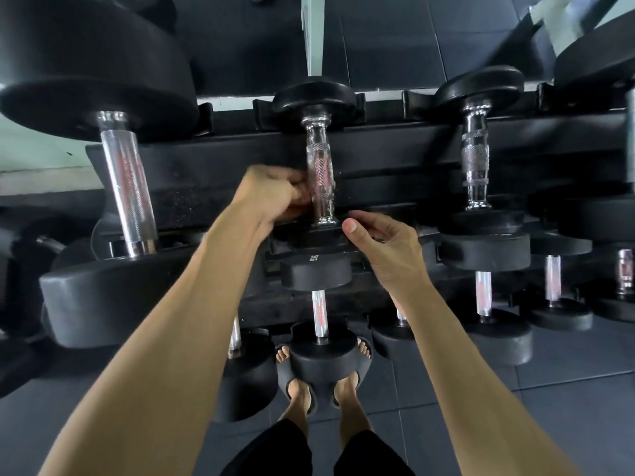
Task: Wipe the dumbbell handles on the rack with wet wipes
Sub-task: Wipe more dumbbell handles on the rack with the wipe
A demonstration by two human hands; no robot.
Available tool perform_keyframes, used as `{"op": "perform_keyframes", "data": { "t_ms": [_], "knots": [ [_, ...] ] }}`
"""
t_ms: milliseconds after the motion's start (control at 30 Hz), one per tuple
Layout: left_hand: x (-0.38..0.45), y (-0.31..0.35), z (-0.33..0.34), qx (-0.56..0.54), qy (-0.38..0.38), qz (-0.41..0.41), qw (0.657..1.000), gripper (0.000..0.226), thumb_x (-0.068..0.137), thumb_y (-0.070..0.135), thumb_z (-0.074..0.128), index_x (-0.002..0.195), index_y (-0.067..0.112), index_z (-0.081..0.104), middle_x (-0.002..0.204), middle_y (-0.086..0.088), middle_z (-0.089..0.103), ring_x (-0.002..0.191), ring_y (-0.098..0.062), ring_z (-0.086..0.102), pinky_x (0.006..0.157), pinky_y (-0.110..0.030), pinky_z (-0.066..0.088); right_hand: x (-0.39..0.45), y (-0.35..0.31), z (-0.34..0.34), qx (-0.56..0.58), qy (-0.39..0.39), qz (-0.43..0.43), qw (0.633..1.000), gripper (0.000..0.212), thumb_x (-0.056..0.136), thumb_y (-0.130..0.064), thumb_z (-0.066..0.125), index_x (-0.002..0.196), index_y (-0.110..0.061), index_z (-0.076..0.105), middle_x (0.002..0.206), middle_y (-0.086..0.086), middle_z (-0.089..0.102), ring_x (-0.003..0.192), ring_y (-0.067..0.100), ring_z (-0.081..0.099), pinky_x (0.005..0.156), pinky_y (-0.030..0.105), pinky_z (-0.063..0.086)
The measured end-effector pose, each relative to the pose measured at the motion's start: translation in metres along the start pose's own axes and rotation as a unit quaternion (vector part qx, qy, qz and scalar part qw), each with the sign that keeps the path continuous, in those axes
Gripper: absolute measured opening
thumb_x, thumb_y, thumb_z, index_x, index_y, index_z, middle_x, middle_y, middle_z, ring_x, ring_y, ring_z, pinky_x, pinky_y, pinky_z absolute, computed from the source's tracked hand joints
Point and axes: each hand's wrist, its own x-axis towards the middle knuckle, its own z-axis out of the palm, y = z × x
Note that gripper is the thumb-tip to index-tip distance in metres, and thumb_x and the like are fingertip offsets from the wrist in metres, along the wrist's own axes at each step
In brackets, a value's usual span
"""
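The person stood facing a black dumbbell rack (395, 149), both bare arms reaching to the small dumbbell (318, 132) at the middle of the top tier. The left hand (275, 195) pressed against the left side of its knurled chrome handle (319, 176), fingers curled behind the bar; whether a wet wipe lay under them could not be told. The right hand (381, 249) rested on the near rubber head (318, 238), thumb on its upper edge and fingers bent over the rim. A larger dumbbell (103, 139) sat to the left, another small one (476, 159) to the right.
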Motion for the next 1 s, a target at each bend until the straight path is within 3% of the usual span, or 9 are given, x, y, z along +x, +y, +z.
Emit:
{"op": "perform_keyframes", "data": {
  "t_ms": [67, 267, 400, 500, 700, 800, 900, 1000],
  "knots": [
    [-0.012, -0.011, 0.001, 0.043, 0.012, 0.012, 0.999, 0.018, 0.084, 0.001, 0.072, 0.094, 0.015, 0.076, 0.074, 0.002, 0.075, 0.070, -0.010, 0.071, 0.069, -0.022, 0.059, 0.000, -0.001, -0.001, 0.000, -0.005, -0.001, 1.000, 0.053, 0.072, -0.056, 0.073, 0.115, -0.025, 0.073, 0.108, -0.011, 0.073, 0.103, -0.002, 0.065, 0.078, 0.004, 0.046],
    [0.009, 0.020, 0.004, -0.147, 0.089, 0.029, 0.985, 0.013, 0.085, 0.001, 0.072, 0.089, 0.013, 0.073, 0.079, -0.001, 0.077, 0.077, -0.015, 0.075, 0.072, -0.031, 0.061, 0.002, -0.001, 0.000, -0.001, -0.003, -0.002, 1.000, 0.051, 0.068, -0.056, 0.075, 0.109, -0.026, 0.074, 0.104, -0.012, 0.074, 0.101, -0.001, 0.067, 0.084, 0.009, 0.048],
    [0.001, -0.001, 0.004, -0.032, 0.062, -0.031, 0.997, 0.023, 0.081, -0.007, 0.070, 0.081, 0.016, 0.073, 0.076, -0.006, 0.076, 0.078, -0.023, 0.075, 0.075, -0.035, 0.061, 0.000, 0.002, 0.002, 0.014, 0.020, 0.001, 1.000, 0.057, 0.066, -0.059, 0.074, 0.111, -0.024, 0.074, 0.102, -0.009, 0.076, 0.098, 0.002, 0.069, 0.090, 0.023, 0.054],
    [-0.009, -0.009, -0.001, 0.075, 0.041, -0.016, 0.996, 0.017, 0.079, 0.006, 0.080, 0.077, 0.021, 0.073, 0.075, -0.004, 0.074, 0.077, -0.018, 0.073, 0.074, -0.029, 0.059, 0.000, 0.002, 0.001, 0.009, 0.024, 0.004, 1.000, 0.058, 0.066, -0.060, 0.073, 0.112, -0.024, 0.075, 0.102, -0.008, 0.076, 0.098, 0.005, 0.069, 0.093, 0.030, 0.055],
    [0.004, 0.017, -0.002, -0.048, 0.045, -0.003, 0.998, 0.020, 0.084, -0.003, 0.071, 0.096, 0.012, 0.074, 0.083, -0.005, 0.077, 0.080, -0.017, 0.075, 0.082, -0.036, 0.061, 0.000, 0.001, 0.001, 0.009, 0.016, 0.004, 1.000, 0.049, 0.074, -0.049, 0.077, 0.113, -0.019, 0.074, 0.103, -0.007, 0.075, 0.098, 0.005, 0.069, 0.090, 0.020, 0.054],
    [-0.004, 0.016, -0.004, 0.032, 0.012, -0.012, 0.999, 0.024, 0.081, -0.005, 0.074, 0.100, 0.009, 0.073, 0.083, -0.006, 0.076, 0.078, -0.015, 0.074, 0.076, -0.029, 0.061, 0.000, 0.002, 0.001, 0.010, 0.015, 0.007, 1.000, 0.047, 0.076, -0.050, 0.077, 0.114, -0.022, 0.074, 0.105, -0.008, 0.074, 0.100, 0.003, 0.068, 0.087, 0.014, 0.052],
    [-0.021, 0.000, -0.008, 0.116, -0.003, -0.008, 0.993, 0.016, 0.076, 0.005, 0.082, 0.084, 0.017, 0.074, 0.077, 0.001, 0.074, 0.071, -0.008, 0.071, 0.065, -0.019, 0.056, 0.001, 0.001, 0.001, 0.012, 0.007, 0.004, 1.000, 0.055, 0.071, -0.056, 0.075, 0.115, -0.023, 0.073, 0.107, -0.008, 0.074, 0.102, 0.003, 0.067, 0.090, 0.017, 0.051],
    [-0.024, 0.004, -0.005, -0.085, 0.022, -0.003, 0.996, 0.015, 0.075, -0.002, 0.079, 0.087, 0.006, 0.073, 0.072, -0.003, 0.075, 0.068, -0.011, 0.073, 0.067, -0.019, 0.058, 0.002, 0.001, -0.001, 0.005, -0.005, -0.001, 1.000, 0.063, 0.067, -0.060, 0.073, 0.117, -0.021, 0.073, 0.108, -0.008, 0.074, 0.104, 0.003, 0.067, 0.092, 0.019, 0.050]
  ]
}}
